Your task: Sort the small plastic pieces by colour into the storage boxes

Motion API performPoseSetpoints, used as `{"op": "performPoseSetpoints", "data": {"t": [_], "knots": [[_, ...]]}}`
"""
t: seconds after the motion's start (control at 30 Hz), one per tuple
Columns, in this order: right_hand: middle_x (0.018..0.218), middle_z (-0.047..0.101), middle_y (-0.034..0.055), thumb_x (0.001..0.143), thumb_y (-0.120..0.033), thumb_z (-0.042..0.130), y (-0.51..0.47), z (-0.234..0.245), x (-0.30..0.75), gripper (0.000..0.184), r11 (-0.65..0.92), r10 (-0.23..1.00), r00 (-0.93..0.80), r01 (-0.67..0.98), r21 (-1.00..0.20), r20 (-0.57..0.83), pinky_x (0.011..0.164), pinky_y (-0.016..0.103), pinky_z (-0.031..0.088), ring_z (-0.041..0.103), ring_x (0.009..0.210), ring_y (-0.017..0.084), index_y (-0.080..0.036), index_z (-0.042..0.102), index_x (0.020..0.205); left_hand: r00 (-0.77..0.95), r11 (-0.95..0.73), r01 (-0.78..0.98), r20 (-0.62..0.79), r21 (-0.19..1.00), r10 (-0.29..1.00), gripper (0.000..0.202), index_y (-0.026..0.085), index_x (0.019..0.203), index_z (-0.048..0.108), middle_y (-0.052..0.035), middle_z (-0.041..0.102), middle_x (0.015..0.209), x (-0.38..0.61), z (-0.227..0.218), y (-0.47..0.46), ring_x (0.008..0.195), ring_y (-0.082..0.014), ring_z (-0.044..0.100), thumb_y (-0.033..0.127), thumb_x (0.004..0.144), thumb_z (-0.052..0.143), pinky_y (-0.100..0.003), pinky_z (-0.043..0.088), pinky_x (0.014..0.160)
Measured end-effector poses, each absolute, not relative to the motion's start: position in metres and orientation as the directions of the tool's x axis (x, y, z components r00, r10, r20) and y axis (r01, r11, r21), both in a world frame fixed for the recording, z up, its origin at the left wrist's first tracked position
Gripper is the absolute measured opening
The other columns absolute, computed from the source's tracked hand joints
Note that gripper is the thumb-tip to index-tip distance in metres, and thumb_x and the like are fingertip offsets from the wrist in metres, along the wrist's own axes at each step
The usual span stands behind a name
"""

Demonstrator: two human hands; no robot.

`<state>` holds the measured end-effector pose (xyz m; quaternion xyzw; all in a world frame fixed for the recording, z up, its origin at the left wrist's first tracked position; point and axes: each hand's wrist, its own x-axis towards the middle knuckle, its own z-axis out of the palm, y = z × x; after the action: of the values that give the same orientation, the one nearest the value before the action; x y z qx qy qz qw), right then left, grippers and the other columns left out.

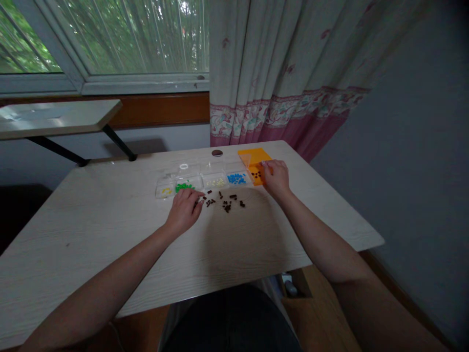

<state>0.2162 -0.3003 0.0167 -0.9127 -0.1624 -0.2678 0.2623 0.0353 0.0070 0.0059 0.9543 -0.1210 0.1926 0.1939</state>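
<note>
Small dark brown pieces, like tiny building bricks, lie scattered on the desk in front of me. At their left edge is my left hand, with its fingers bent and thumb and fingertips close together; anything between them is too small to make out. My right hand is over the right part of an orange box, its fingers curled together and their tips partly hidden. Several brown pieces sit in the orange box's near part.
Left of the orange box, clear open cases hold blue pieces, pale yellow pieces, green pieces and yellow pieces. A dark round object lies behind them. A raised shelf stands at back left; a curtain hangs behind the desk.
</note>
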Motion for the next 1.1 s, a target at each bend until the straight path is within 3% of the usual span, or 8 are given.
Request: {"op": "performPoseSetpoints", "data": {"t": [0.5, 1.1], "knots": [[0.088, 0.071, 0.0083, 0.096, -0.041, 0.045, -0.291, 0.013, 0.212, 0.038, -0.714, 0.245, 0.719, 0.588, -0.38, 0.651, 0.086, 0.04, 0.042, 0.059, 0.088, 0.025, -0.019, 0.075, 0.089, 0.894, -0.91, -0.306, 0.414, 0.28, -0.173, 0.024, 0.019, 0.105, 0.064, -0.009, 0.056, 0.099, 0.034, 0.009, 0.005, 0.098, -0.0246, 0.049, 0.026, 0.098, 0.042, -0.042, 0.041, 0.087], [0.085, 0.072, 0.0071, 0.097, -0.039, 0.046, -0.287, 0.017, 0.207, 0.035, -0.658, 0.361, 0.658, 0.682, -0.32, 0.661, 0.082, 0.039, 0.043, 0.061, 0.084, 0.024, -0.019, 0.074, 0.088, 0.897, -0.895, -0.353, 0.37, 0.271, -0.242, 0.013, 0.02, 0.1, 0.061, -0.0078, 0.056, 0.1, 0.035, 0.01, 0.005, 0.098, -0.0247, 0.048, 0.027, 0.093, 0.053, -0.041, 0.042, 0.087]]}}
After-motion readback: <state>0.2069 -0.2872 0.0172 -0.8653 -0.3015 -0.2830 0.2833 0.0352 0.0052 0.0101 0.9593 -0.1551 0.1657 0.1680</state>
